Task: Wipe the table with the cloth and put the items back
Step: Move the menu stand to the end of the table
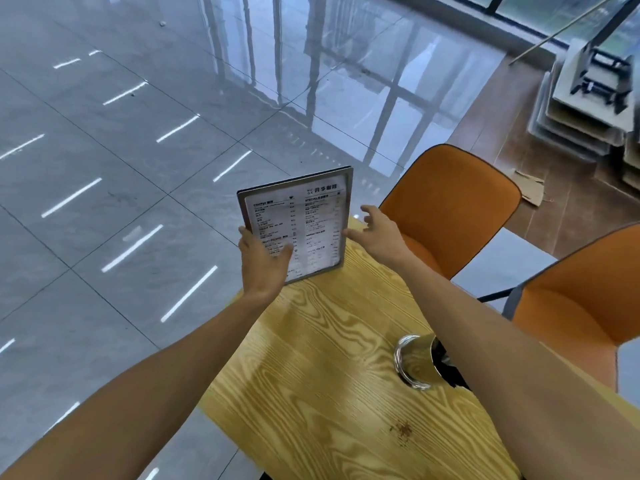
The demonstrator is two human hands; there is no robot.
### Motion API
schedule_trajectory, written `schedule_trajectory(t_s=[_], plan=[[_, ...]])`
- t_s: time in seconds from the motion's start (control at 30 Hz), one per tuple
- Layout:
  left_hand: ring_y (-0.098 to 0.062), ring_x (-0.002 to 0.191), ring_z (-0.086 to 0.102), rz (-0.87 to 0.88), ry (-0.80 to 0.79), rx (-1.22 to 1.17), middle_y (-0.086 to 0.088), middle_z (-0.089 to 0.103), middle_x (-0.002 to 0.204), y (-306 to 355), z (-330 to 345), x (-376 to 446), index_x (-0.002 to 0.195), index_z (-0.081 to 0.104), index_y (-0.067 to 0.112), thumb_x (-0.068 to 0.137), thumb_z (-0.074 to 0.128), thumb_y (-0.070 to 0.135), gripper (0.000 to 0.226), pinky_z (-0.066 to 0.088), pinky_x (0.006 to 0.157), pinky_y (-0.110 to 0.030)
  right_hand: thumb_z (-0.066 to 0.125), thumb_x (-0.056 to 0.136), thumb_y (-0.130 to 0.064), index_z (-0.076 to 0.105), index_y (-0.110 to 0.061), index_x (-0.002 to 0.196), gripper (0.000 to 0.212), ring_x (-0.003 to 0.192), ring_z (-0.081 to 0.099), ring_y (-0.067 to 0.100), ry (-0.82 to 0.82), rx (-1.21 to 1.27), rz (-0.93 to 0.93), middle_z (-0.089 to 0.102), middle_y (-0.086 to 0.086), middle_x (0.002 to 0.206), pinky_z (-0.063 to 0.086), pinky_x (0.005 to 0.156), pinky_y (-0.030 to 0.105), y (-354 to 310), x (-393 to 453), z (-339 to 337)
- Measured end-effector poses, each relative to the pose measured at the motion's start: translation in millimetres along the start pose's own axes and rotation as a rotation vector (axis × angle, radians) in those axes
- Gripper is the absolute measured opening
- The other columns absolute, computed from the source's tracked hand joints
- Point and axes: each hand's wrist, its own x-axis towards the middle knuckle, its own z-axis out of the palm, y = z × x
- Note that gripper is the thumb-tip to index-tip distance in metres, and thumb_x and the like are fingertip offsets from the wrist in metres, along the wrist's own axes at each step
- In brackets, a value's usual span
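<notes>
On one table [329,375], one menu [298,223], two hands, two chairs

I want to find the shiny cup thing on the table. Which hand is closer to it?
Right, by a little. The right hand is up by the menu, beyond the shiny metal cup, with its forearm passing beside it. The left hand grips the menu's lower left, farther off.

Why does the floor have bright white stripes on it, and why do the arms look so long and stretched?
Head view: the glossy floor mirrors ceiling lights and window bars as glare; the wide-angle lens stretches the arms near the edges; the menu print is slightly blurred; the left hand grips it, the right hand is open beside it.
</notes>
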Motion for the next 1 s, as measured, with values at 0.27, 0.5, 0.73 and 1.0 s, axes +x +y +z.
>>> schedule_trajectory(t_s=[0.27,0.5,0.73,1.0], plan=[[-0.031,0.148,0.027,0.061,-0.193,0.070,-0.013,0.025,0.162,37,42,-70,0.157,0.021,0.010,0.093,0.068,0.042,0.085,0.032,0.118,-0.049,0.070,0.094,-0.040,0.041,-0.018,0.153,0.069,0.135,0.049,0.027,0.054,-0.183,-0.095,0.049,0.007,0.153,0.044,0.108,0.040,46,-69,-59],[-0.024,0.134,0.047,0.299,-0.339,0.155,-0.008,0.050,0.146,82,85,-138,0.145,0.046,0.013,0.092,0.069,0.040,0.064,0.041,0.110,-0.041,0.069,0.094,-0.041,0.043,-0.016,0.153,0.069,0.141,0.043,0.028,0.135,-0.207,-0.071,0.048,0.008,0.154,0.038,0.114,0.043,98,-140,-114],[-0.025,0.141,0.040,0.410,-0.508,0.198,-0.009,0.043,0.154,101,133,-196,0.151,0.036,0.014,0.088,0.073,0.020,0.074,0.039,0.113,-0.041,0.072,0.092,-0.041,0.034,-0.017,0.157,0.079,0.143,0.040,0.028,0.200,-0.087,0.029,0.040,0.010,0.158,0.038,0.112,0.042,162,-213,-151],[-0.034,0.144,0.036,0.179,-0.681,0.199,-0.013,0.030,0.162,52,157,-222,0.158,0.019,0.013,0.075,0.086,0.012,0.106,0.043,0.109,-0.050,0.081,0.083,-0.026,0.000,-0.023,0.163,0.114,0.157,0.005,0.025,0.018,0.095,0.141,0.002,0.001,0.171,0.021,0.123,0.049,226,-247,-122]])
